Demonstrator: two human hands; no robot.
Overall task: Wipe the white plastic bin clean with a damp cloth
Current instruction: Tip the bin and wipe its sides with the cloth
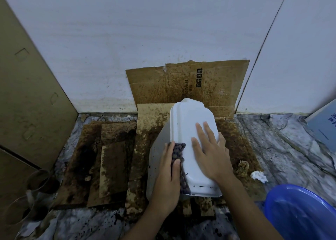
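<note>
My left hand (167,168) grips the cloth (179,154) against the edge of the upturned bin (189,123). My right hand (211,154), just beside it, lies flat on top. If I push too hard, the bin may skid on the stained cardboard (112,157) below and pick up fresh dirt.

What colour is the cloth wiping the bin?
The cloth is dark with brownish mottling; head view.

- Both bare forearms reach forward from the bottom edge, the left from the lower middle, the right from the lower right.
- The left hand (168,170) grips a cloth (179,148), its thumb curled over the fabric.
- The right hand (209,150) lies flat, palm down, on the bin (187,116), fingers straight and slightly spread.
</note>
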